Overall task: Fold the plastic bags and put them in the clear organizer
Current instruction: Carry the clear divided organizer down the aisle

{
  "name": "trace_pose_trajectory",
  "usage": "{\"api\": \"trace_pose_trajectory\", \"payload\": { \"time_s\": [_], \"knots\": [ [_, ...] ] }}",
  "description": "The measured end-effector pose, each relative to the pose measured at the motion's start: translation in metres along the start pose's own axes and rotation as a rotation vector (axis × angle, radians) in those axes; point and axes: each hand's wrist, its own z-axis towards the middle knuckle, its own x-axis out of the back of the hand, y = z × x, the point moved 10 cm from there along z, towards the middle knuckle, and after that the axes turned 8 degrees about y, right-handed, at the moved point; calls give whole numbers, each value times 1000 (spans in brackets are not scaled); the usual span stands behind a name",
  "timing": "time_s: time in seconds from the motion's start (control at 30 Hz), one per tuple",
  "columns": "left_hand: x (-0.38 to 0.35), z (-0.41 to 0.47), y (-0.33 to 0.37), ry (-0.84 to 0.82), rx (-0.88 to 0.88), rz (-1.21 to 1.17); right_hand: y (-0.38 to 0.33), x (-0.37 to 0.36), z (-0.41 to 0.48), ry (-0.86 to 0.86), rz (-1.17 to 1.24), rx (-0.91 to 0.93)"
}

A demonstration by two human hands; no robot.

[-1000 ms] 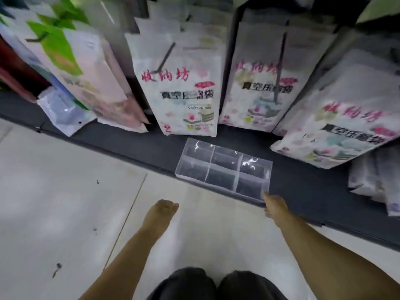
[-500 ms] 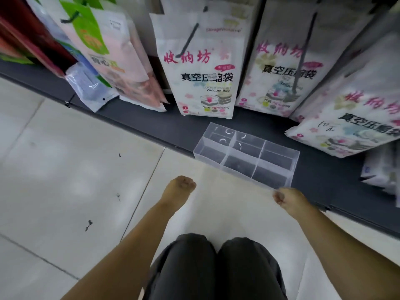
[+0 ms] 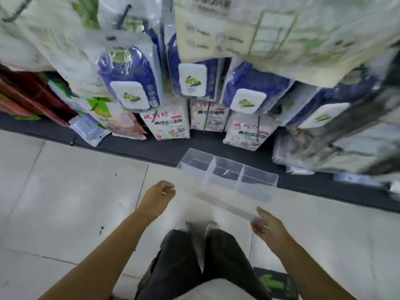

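Left hand (image 3: pixel 159 194): fingers curled in and pinching one end of a plastic bag (image 3: pixel 225 206). That looks like a grip meant to keep the clear film taut.
Right hand (image 3: pixel 268 227): fingers closed on the bag's other end, thumb out straight. Blur stops me reading the pinch any finer.
Plastic bag: just one, stretched in the air between the two hands, above the floor (image 3: pixel 65 191) and just in front of the organizer. I'd say it's pulled flat so the first fold lands clean.
Clear organizer (image 3: pixel 259 180): one, open side up, straddling the edge where the dark shelf base (image 3: pixel 151 150) meets the tiles, so both hands can get to it. I count three cells in the far row, while the near row is veiled by the bag. The cells I can see hold no bags.
Shelf stock: three white packs with pink lettering (image 3: pixel 166 126) lean on the base, and four blue packs (image 3: pixel 129 83) hang above.
Stage: no fold made yet, by my reading.
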Motion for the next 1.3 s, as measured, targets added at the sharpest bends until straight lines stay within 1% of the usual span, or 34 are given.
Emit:
{"api": "trace_pose_trajectory", "payload": {
  "time_s": [0.1,0.17,0.27,0.33,0.47,0.6,0.67,0.8,0.9,1.03,1.17,1.3],
  "knots": [
    [6,-35,49,-41,-74,13,-3,48,-57,5,81,51],
    [0,-52,81,-86,-118,25,1,83,-83,56,218,61],
    [-25,-71,129,-190,-215,53,21,137,-112,137,400,84],
    [-52,-85,162,-269,-309,120,47,170,-126,185,499,111],
    [-129,-113,217,-464,-477,311,110,218,-143,271,760,118],
    [-219,-150,269,-564,-642,450,175,270,-148,458,981,44],
    [-272,-177,286,-625,-685,490,199,299,-149,506,1060,11],
    [-363,-234,299,-746,-693,532,225,364,-141,571,1176,-41],
    [-410,-261,302,-782,-666,569,226,422,-128,620,1223,-38],
    [-454,-261,324,-723,-624,638,208,494,-97,624,1310,-24],
    [-519,-249,382,-645,-634,647,171,579,-54,636,1372,10],
    [-624,-263,468,-672,-674,687,125,675,-21,625,1378,45]
  ]
}}
